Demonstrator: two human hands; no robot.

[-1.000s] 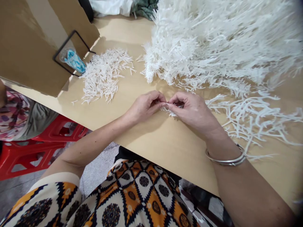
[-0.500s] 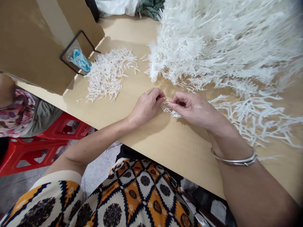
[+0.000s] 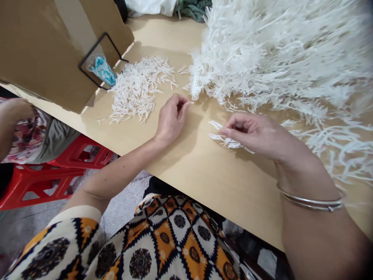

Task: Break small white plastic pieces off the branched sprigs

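My left hand rests on the tan table with its fingers curled, pinching a tiny white plastic piece at the fingertips. My right hand lies to the right, apart from the left, its fingers closed on a branched white plastic sprig that sticks out leftward. A small heap of short white plastic pieces lies beyond my left hand. A very large mound of white branched sprigs covers the table's far right.
A brown cardboard box stands at the left with a black wire frame and a blue-and-white wrapped item. Red plastic stools sit below the table's edge. Another person's arm shows at far left. Cloth lies at the back.
My hands were joined at the sprig and have pulled apart. The left hand moved up and left with a small piece; the right stayed with the sprig.
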